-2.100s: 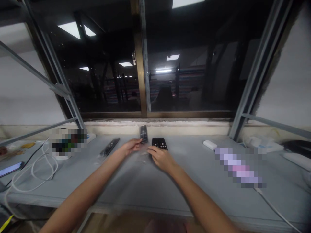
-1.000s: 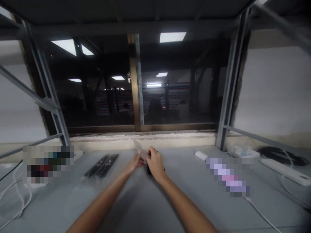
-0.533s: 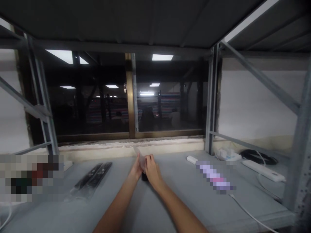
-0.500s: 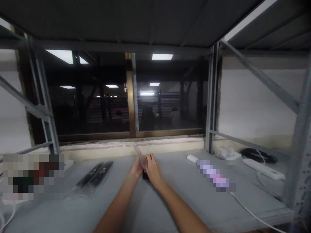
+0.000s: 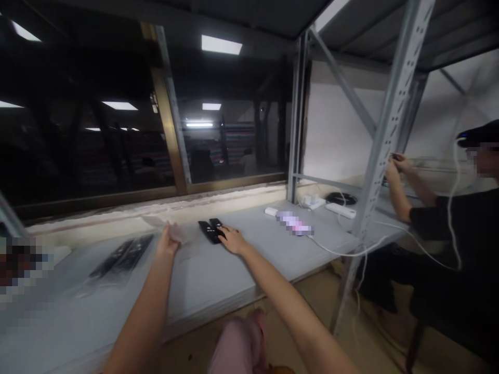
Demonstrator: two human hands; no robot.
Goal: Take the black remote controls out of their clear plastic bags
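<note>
A crumpled, translucent plastic bag (image 5: 178, 234) is pinched upright in my left hand (image 5: 168, 240), above the grey shelf top (image 5: 234, 275). To its right, two black remote controls (image 5: 208, 232) lie side by side on the shelf. My right hand (image 5: 233, 241) reaches over the lower end of the right-hand remote, fingers stretched and apart, fingertips touching it. Further left, more black remotes in clear plastic (image 5: 123, 255) lie on the same surface.
A blurred-out phone-like item (image 5: 294, 223) with a white cable lies right of the remotes. Beyond are a white power strip (image 5: 340, 210), a coiled black cable (image 5: 341, 198) and a metal shelf post (image 5: 384, 124). A person in black (image 5: 452, 218) sits at right, hands raised.
The view has swung right. My hands, together around the bag before, are now apart: the left keeps the bag, the right has moved to the remotes, which now show uncovered on the shelf.
</note>
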